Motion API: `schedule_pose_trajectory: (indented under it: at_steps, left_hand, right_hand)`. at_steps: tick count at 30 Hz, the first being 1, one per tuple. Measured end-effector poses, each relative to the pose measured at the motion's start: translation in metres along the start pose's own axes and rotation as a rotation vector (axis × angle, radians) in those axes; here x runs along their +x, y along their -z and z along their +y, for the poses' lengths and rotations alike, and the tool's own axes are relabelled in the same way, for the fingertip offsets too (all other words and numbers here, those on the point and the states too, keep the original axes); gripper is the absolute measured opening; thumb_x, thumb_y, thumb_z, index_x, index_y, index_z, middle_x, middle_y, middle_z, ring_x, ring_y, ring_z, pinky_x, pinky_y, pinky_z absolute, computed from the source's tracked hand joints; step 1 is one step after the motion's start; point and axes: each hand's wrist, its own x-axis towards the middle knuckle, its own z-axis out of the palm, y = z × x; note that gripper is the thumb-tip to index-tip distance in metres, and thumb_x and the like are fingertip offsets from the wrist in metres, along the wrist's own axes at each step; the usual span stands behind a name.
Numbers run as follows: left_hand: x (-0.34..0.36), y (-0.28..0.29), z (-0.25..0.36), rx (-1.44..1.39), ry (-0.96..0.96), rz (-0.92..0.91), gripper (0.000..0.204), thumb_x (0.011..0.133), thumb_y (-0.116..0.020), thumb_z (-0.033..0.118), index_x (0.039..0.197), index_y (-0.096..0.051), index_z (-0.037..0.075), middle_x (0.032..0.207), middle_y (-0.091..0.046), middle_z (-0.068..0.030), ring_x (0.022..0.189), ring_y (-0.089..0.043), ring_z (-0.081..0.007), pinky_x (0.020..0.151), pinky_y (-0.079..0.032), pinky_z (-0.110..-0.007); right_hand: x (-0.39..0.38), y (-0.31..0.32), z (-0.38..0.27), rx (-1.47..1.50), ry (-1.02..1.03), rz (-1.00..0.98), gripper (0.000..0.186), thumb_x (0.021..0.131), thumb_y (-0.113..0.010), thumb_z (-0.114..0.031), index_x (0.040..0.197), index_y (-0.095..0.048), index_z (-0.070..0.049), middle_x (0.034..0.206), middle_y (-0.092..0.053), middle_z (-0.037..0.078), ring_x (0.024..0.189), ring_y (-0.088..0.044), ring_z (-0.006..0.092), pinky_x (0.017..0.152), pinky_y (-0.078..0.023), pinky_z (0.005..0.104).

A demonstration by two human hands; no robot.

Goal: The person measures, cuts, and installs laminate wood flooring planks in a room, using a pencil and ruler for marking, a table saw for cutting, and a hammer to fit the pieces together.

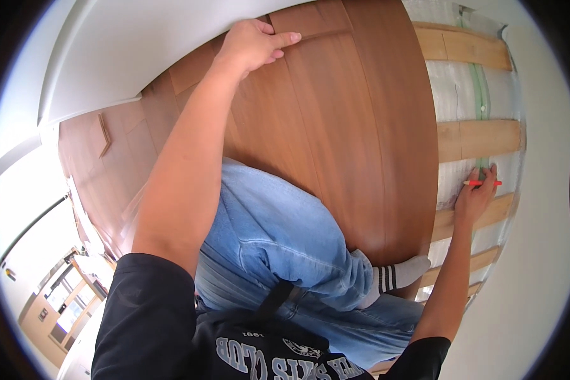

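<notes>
Kneeling on laid wooden floor boards (335, 126), the person presses the left hand (253, 44) flat on a board near the white wall (139, 50), fingers closed around nothing. The right hand (475, 196) pinches a red pencil (482, 183), its tip over silver underlay (453, 88) between wooden battens (475, 139).
</notes>
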Motion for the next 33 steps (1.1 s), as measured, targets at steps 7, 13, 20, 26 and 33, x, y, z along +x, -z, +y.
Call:
schedule_pose_trajectory:
  at_steps: [7,13,20,26,33]
  left_hand:
    - [0.001,0.000,-0.002,0.005,-0.010,-0.021,0.070,0.081,-0.092,0.039,0.123,-0.064,-0.008,0.107,-0.073,-0.0113,0.091,-0.072,-0.0155,0.083,-0.059,-0.030]
    - [0.012,0.002,-0.006,0.036,-0.019,-0.014,0.083,0.079,-0.093,0.046,0.130,-0.060,-0.009,0.111,-0.071,-0.0113,0.095,-0.071,-0.0149,0.087,-0.059,-0.030]
    - [0.012,-0.003,-0.014,0.065,0.002,0.029,0.071,0.079,-0.091,0.052,0.120,-0.064,0.001,0.102,-0.069,-0.0037,0.092,-0.068,-0.0111,0.086,-0.058,-0.026]
    - [0.007,-0.003,-0.003,0.041,0.025,0.048,0.081,0.083,-0.091,0.040,0.134,-0.056,-0.011,0.119,-0.069,-0.0136,0.099,-0.070,-0.0162,0.089,-0.058,-0.030]
    - [0.001,0.000,-0.003,-0.132,0.030,-0.010,0.065,0.088,-0.087,0.041,0.131,-0.063,-0.002,0.114,-0.072,-0.0087,0.099,-0.069,-0.0140,0.087,-0.058,-0.031]
  right_hand:
    - [-0.003,-0.003,0.002,-0.007,-0.015,0.018,0.035,0.105,-0.061,-0.031,0.125,-0.062,-0.003,0.155,-0.053,0.016,0.139,-0.047,0.0445,0.115,-0.039,0.0515]
    - [0.000,-0.006,0.005,-0.016,0.011,0.055,0.034,0.103,-0.062,-0.032,0.122,-0.061,-0.003,0.151,-0.056,0.018,0.133,-0.052,0.0456,0.112,-0.042,0.0521]
    - [-0.003,-0.012,0.006,0.013,0.034,0.089,0.032,0.102,-0.064,-0.031,0.119,-0.061,-0.004,0.147,-0.058,0.020,0.129,-0.055,0.0455,0.108,-0.045,0.0527]
    - [0.001,-0.007,0.005,-0.004,0.052,0.120,0.031,0.102,-0.065,-0.031,0.118,-0.061,-0.004,0.146,-0.059,0.021,0.128,-0.055,0.0454,0.108,-0.045,0.0518]
    - [0.001,-0.009,0.012,0.000,0.036,0.110,0.032,0.102,-0.065,-0.030,0.118,-0.062,-0.003,0.146,-0.059,0.022,0.130,-0.054,0.0452,0.110,-0.044,0.0517]
